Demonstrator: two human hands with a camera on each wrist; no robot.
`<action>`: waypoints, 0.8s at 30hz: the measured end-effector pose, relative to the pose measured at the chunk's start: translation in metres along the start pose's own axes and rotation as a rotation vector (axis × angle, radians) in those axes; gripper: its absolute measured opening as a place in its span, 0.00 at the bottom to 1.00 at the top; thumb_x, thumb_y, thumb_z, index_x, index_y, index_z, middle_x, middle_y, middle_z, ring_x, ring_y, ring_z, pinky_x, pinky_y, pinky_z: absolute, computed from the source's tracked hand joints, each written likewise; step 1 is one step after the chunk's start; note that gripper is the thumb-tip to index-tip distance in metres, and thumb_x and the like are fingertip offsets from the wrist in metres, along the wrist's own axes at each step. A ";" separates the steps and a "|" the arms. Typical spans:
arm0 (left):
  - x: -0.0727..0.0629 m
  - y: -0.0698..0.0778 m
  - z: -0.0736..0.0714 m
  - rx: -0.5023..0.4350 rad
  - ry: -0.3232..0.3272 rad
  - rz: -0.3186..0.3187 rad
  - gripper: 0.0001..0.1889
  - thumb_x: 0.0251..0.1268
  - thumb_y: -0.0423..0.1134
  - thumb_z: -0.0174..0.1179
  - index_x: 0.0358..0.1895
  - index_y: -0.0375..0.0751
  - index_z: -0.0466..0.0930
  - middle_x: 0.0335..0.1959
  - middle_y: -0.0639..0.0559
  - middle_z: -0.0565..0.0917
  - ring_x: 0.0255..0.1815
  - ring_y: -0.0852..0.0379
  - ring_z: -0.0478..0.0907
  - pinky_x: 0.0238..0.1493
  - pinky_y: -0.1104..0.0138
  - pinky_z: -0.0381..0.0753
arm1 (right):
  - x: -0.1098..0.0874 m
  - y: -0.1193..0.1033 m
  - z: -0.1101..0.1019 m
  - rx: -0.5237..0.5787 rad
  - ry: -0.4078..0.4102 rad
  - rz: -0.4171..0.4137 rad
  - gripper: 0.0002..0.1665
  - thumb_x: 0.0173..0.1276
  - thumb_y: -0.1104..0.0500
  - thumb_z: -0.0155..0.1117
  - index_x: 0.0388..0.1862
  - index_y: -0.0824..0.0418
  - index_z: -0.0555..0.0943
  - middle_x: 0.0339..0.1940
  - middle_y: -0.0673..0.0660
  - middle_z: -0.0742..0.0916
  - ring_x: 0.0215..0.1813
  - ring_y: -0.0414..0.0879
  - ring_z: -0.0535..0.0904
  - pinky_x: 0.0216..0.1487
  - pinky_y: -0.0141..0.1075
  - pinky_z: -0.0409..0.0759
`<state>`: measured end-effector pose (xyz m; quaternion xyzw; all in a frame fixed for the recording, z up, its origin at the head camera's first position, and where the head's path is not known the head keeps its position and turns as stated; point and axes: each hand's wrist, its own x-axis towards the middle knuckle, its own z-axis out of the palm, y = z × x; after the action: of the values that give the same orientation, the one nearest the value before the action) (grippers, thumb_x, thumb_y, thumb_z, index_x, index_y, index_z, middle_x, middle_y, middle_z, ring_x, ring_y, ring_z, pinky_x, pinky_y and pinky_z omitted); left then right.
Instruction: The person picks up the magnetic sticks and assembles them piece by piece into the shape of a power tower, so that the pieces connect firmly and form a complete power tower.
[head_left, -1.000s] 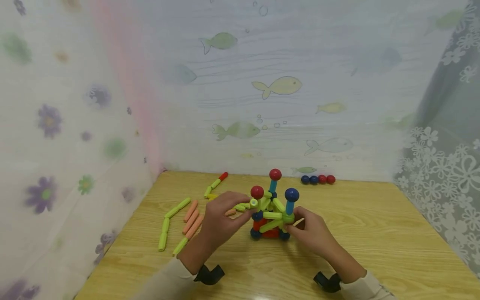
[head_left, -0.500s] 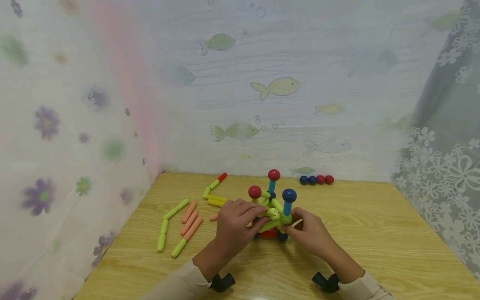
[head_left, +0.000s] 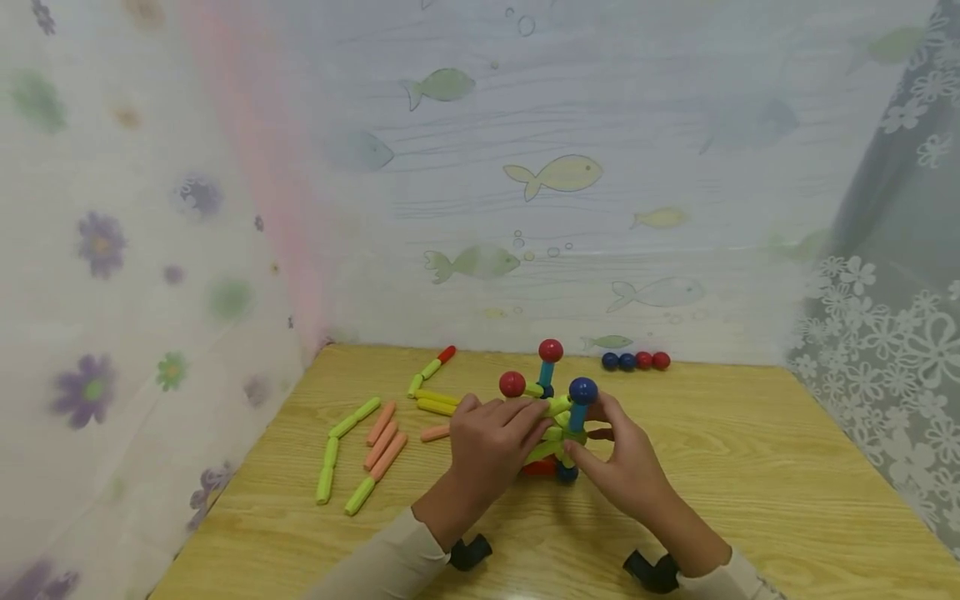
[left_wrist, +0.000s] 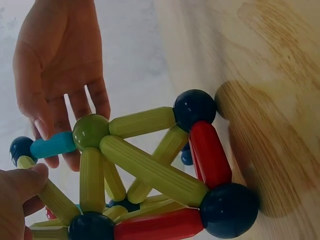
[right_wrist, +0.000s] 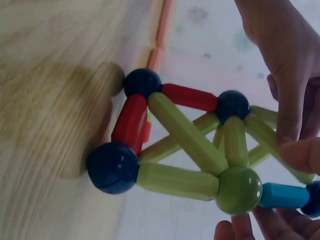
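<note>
A frame of magnetic sticks and balls stands on the table, with red sticks (left_wrist: 160, 225) low down and dark blue balls (left_wrist: 230, 210) at its corners. My left hand (head_left: 491, 442) pinches a lime stick (left_wrist: 55, 200) that slants from a lower dark blue ball to the top blue ball (head_left: 582, 391). Below that ball, a light blue stick (right_wrist: 284, 195) joins a green ball (right_wrist: 239, 191). Around these, my right hand (head_left: 626, 458) has its fingers fairly straight behind the light blue stick, thumb in front. In the head view, my left hand hides part of the frame.
Loose lime sticks (head_left: 330, 458), orange sticks (head_left: 381, 444) and yellow sticks (head_left: 438, 402) lie to the left. At the back, a red stick (head_left: 447, 354) ends a lime chain. A row of blue and red balls (head_left: 635, 360) sits at the back right, near the fish-patterned curtain (head_left: 562, 217).
My left hand has carried the lime stick right, up to the top blue ball. My right hand's fingers have spread upward from the green ball along the light blue stick.
</note>
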<state>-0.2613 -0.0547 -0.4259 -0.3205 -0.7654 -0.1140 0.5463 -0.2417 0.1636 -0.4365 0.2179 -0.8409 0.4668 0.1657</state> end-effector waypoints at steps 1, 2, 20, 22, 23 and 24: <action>0.000 0.000 0.000 0.008 -0.002 0.002 0.17 0.55 0.51 0.79 0.46 0.51 0.93 0.38 0.59 0.92 0.30 0.61 0.89 0.25 0.68 0.54 | 0.000 0.000 0.001 -0.005 0.007 -0.012 0.34 0.69 0.57 0.74 0.70 0.54 0.71 0.53 0.52 0.86 0.57 0.48 0.83 0.55 0.54 0.85; 0.000 0.000 0.001 0.014 -0.003 0.004 0.17 0.55 0.51 0.79 0.46 0.52 0.93 0.38 0.59 0.93 0.29 0.61 0.89 0.26 0.68 0.53 | -0.001 -0.001 0.001 -0.009 0.013 -0.020 0.32 0.69 0.57 0.74 0.69 0.55 0.73 0.52 0.52 0.86 0.56 0.47 0.84 0.55 0.54 0.85; -0.025 0.004 -0.015 -0.239 -0.388 -0.295 0.25 0.61 0.64 0.71 0.48 0.47 0.86 0.36 0.55 0.87 0.27 0.65 0.76 0.26 0.74 0.73 | -0.002 -0.008 0.002 -0.022 -0.024 0.034 0.16 0.69 0.62 0.72 0.54 0.54 0.81 0.44 0.47 0.88 0.47 0.43 0.86 0.50 0.47 0.88; -0.025 0.005 -0.013 -0.341 -0.477 -0.399 0.29 0.61 0.69 0.67 0.51 0.49 0.84 0.38 0.54 0.87 0.28 0.65 0.77 0.26 0.74 0.72 | -0.004 -0.013 0.003 0.012 -0.038 0.030 0.15 0.70 0.63 0.71 0.53 0.53 0.82 0.44 0.46 0.89 0.47 0.43 0.87 0.50 0.43 0.88; -0.024 0.006 -0.013 -0.384 -0.523 -0.446 0.30 0.62 0.72 0.64 0.52 0.51 0.83 0.38 0.54 0.86 0.28 0.65 0.76 0.25 0.74 0.72 | -0.005 -0.015 0.003 0.033 -0.050 0.030 0.14 0.70 0.63 0.70 0.53 0.53 0.83 0.44 0.47 0.89 0.48 0.43 0.88 0.50 0.40 0.88; -0.025 0.006 -0.011 -0.422 -0.561 -0.491 0.31 0.61 0.73 0.62 0.52 0.52 0.82 0.38 0.54 0.86 0.29 0.64 0.76 0.26 0.73 0.71 | -0.006 -0.017 0.003 0.049 -0.063 0.032 0.14 0.70 0.64 0.70 0.52 0.53 0.83 0.44 0.47 0.90 0.48 0.44 0.88 0.50 0.38 0.87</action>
<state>-0.2442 -0.0649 -0.4451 -0.2521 -0.8977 -0.3034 0.1961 -0.2279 0.1543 -0.4287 0.2233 -0.8373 0.4829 0.1264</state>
